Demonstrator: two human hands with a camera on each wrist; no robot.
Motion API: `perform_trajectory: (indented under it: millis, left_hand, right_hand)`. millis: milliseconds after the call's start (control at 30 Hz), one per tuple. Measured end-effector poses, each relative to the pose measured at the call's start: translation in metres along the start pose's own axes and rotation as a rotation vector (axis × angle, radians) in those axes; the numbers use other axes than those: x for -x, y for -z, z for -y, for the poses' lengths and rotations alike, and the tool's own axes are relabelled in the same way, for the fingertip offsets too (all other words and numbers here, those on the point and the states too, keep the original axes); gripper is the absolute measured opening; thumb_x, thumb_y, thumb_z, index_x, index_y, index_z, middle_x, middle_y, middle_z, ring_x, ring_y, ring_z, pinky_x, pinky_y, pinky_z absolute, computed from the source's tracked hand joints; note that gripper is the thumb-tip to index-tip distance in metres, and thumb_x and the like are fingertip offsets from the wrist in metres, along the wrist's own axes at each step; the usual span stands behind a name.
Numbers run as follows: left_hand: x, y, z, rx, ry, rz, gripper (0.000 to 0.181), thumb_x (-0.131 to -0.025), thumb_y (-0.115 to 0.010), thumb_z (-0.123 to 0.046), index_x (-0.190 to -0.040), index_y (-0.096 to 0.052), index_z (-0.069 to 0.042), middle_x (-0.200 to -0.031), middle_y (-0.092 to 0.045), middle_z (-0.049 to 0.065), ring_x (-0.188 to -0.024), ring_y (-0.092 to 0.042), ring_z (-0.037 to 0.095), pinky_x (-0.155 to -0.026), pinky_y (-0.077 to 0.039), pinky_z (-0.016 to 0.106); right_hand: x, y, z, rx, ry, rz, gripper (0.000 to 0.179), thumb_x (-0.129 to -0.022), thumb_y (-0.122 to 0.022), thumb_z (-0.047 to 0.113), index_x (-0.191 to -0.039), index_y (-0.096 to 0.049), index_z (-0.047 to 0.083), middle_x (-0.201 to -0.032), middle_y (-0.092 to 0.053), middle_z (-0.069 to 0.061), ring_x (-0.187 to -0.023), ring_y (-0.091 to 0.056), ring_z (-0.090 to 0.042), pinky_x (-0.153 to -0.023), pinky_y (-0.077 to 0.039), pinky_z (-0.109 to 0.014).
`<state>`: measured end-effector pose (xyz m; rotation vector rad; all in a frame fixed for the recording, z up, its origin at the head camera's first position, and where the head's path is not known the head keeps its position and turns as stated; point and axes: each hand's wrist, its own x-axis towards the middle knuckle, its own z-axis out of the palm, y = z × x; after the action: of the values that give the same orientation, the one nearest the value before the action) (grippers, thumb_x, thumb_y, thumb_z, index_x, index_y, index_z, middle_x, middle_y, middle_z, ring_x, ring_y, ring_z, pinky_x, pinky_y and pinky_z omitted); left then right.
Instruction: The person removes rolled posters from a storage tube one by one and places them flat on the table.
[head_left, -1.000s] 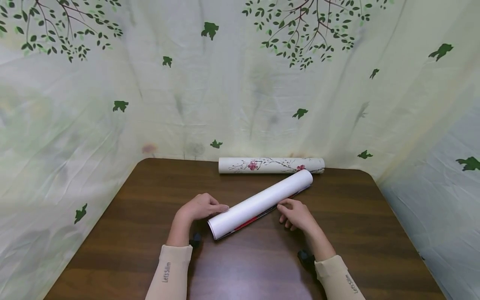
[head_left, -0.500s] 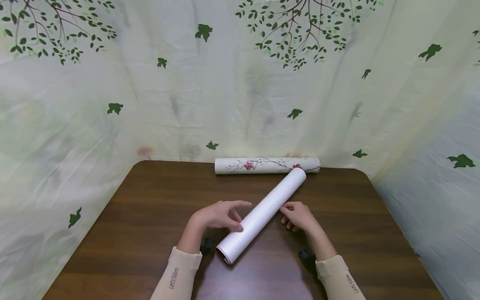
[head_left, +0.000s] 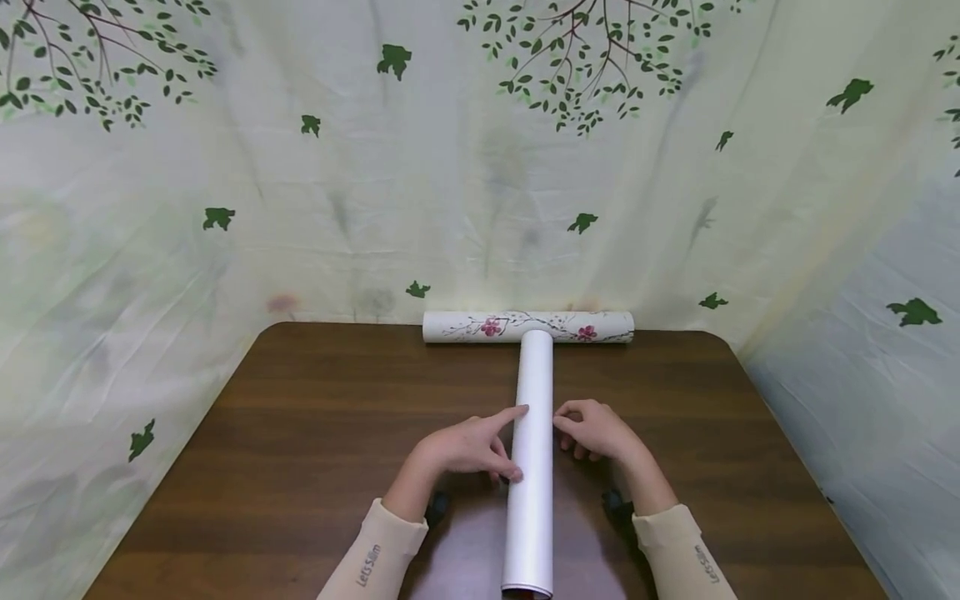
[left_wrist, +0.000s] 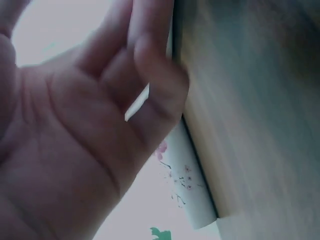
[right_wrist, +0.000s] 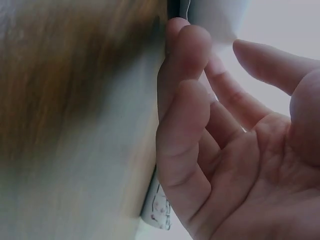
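Note:
A plain white roll of paper (head_left: 534, 467) lies lengthwise on the table in the head view, its near end at the bottom edge, where a dark reddish inside shows. My left hand (head_left: 474, 446) is at its left side, with thumb and forefinger spread apart and their tips against the roll. On the other side, my right hand (head_left: 596, 429) has its fingertips right at the roll's edge, fingers loosely bent. In the right wrist view, that hand's thumb (right_wrist: 275, 65) stands apart from the fingers. Neither hand wraps round the roll.
A second white roll, printed with pink blossoms (head_left: 491, 326), lies crosswise along the back edge of the brown wooden table (head_left: 337, 375). The plain roll's far end overlaps it in the head view. Behind hangs a pale curtain (head_left: 450, 167) with green leaves.
The plain roll has swung from a slant to pointing straight at me, its near end coming closer. My left hand has moved right and nearer with it; my right hand has stayed almost still.

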<state>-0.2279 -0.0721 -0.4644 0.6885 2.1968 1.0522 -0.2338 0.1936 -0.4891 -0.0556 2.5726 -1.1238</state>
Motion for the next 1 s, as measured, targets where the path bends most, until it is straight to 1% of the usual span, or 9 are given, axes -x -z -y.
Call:
perform_trajectory:
  millis: [133,233,333,500,633,700,800,900,1000]
  left_hand:
    - [-0.003,-0.001,-0.001,-0.107,0.013,-0.122,0.101,-0.088,-0.088,-0.037,-0.168,-0.03,-0.022,-0.091,-0.069,-0.001,-0.079,-0.064,0.014,-0.074,-0.05,0.03]
    - [-0.004,-0.001,-0.002,-0.187,0.014,-0.194,0.096,-0.088,-0.087,-0.044,-0.166,-0.036,-0.021,-0.091,-0.064,0.0,-0.078,-0.058,0.013,-0.072,-0.048,0.029]
    - [-0.006,-0.002,-0.003,-0.283,0.015,-0.287,0.089,-0.088,-0.084,-0.051,-0.162,-0.045,-0.018,-0.095,-0.064,0.002,-0.079,-0.057,0.014,-0.071,-0.047,0.03]
    - [-0.006,-0.005,-0.008,-0.421,0.05,-0.459,0.077,-0.088,-0.081,-0.057,-0.148,-0.06,-0.013,-0.117,-0.062,0.009,-0.084,-0.06,0.019,-0.073,-0.052,0.037]
    - [-0.007,-0.007,-0.01,-0.495,0.074,-0.551,0.073,-0.087,-0.082,-0.058,-0.137,-0.065,-0.008,-0.127,-0.06,0.013,-0.089,-0.066,0.025,-0.076,-0.057,0.042]
    - [-0.008,-0.008,-0.009,-0.512,0.082,-0.573,0.073,-0.085,-0.084,-0.057,-0.135,-0.065,-0.008,-0.129,-0.059,0.013,-0.09,-0.067,0.026,-0.076,-0.058,0.043]
    - [-0.009,-0.008,-0.007,-0.498,0.087,-0.575,0.074,-0.083,-0.087,-0.054,-0.137,-0.062,-0.01,-0.13,-0.059,0.013,-0.09,-0.067,0.027,-0.077,-0.058,0.043]
    - [-0.008,-0.007,-0.006,-0.438,0.079,-0.555,0.075,-0.084,-0.089,-0.049,-0.144,-0.059,-0.015,-0.133,-0.057,0.014,-0.092,-0.067,0.029,-0.08,-0.058,0.045]
    - [-0.005,-0.002,-0.006,-0.356,0.072,-0.522,0.073,-0.086,-0.089,-0.041,-0.149,-0.058,-0.02,-0.137,-0.055,0.015,-0.097,-0.067,0.033,-0.085,-0.06,0.048]
  right_hand:
    - [-0.002,-0.004,0.005,0.014,0.031,0.008,0.021,-0.105,-0.066,0.031,-0.117,-0.074,0.017,-0.079,-0.073,-0.003,-0.06,-0.064,-0.021,-0.054,-0.051,-0.033]
    - [-0.002,-0.009,0.009,0.02,0.048,0.008,0.02,-0.104,-0.067,0.031,-0.119,-0.074,0.018,-0.078,-0.072,-0.003,-0.058,-0.065,-0.021,-0.052,-0.05,-0.033]
    - [-0.002,-0.013,0.013,0.019,0.064,0.004,0.022,-0.104,-0.068,0.031,-0.121,-0.073,0.02,-0.077,-0.071,-0.003,-0.056,-0.063,-0.021,-0.05,-0.049,-0.033]
    - [-0.003,-0.023,0.018,0.029,0.102,-0.026,0.025,-0.102,-0.07,0.032,-0.124,-0.072,0.021,-0.074,-0.07,-0.003,-0.053,-0.061,-0.02,-0.049,-0.047,-0.033]
    - [-0.005,-0.033,0.021,0.038,0.131,-0.062,0.027,-0.101,-0.072,0.032,-0.125,-0.071,0.02,-0.07,-0.068,-0.003,-0.05,-0.059,-0.019,-0.051,-0.046,-0.032]
    - [-0.004,-0.037,0.023,0.059,0.142,-0.077,0.028,-0.101,-0.072,0.03,-0.127,-0.07,0.018,-0.067,-0.066,-0.002,-0.049,-0.058,-0.018,-0.053,-0.045,-0.032]
    - [-0.004,-0.043,0.026,0.09,0.154,-0.088,0.03,-0.101,-0.072,0.026,-0.129,-0.067,0.016,-0.065,-0.062,0.0,-0.049,-0.057,-0.017,-0.054,-0.044,-0.032]
    - [-0.003,-0.047,0.028,0.093,0.17,-0.085,0.034,-0.101,-0.071,0.022,-0.132,-0.064,0.013,-0.068,-0.062,0.0,-0.049,-0.057,-0.016,-0.053,-0.045,-0.032]
    - [-0.004,-0.049,0.028,0.034,0.178,-0.042,0.04,-0.1,-0.072,0.017,-0.137,-0.061,0.01,-0.073,-0.064,-0.001,-0.049,-0.058,-0.017,-0.05,-0.048,-0.032]
